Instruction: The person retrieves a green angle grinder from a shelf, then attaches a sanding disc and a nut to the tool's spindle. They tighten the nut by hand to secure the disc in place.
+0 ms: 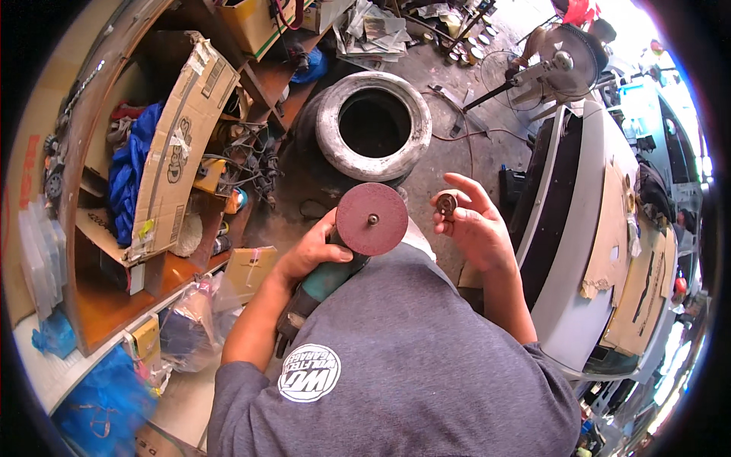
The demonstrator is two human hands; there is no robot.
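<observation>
My left hand grips a green and black angle grinder near its head, the tool lying slanted along my left forearm. A reddish-brown abrasive disc sits on the grinder with its flat face up, and a bare threaded spindle pokes through its centre. To the right of the disc and apart from it, my right hand pinches a small round metal flange nut between thumb and fingers. The grinder's rear end is partly hidden by my arm and shirt.
Beyond the disc stands a tire on the floor. A pedestal fan is at the far right, with a cable on the floor near it. Wooden shelves with a cardboard box line the left; a grey car bumper lies to the right.
</observation>
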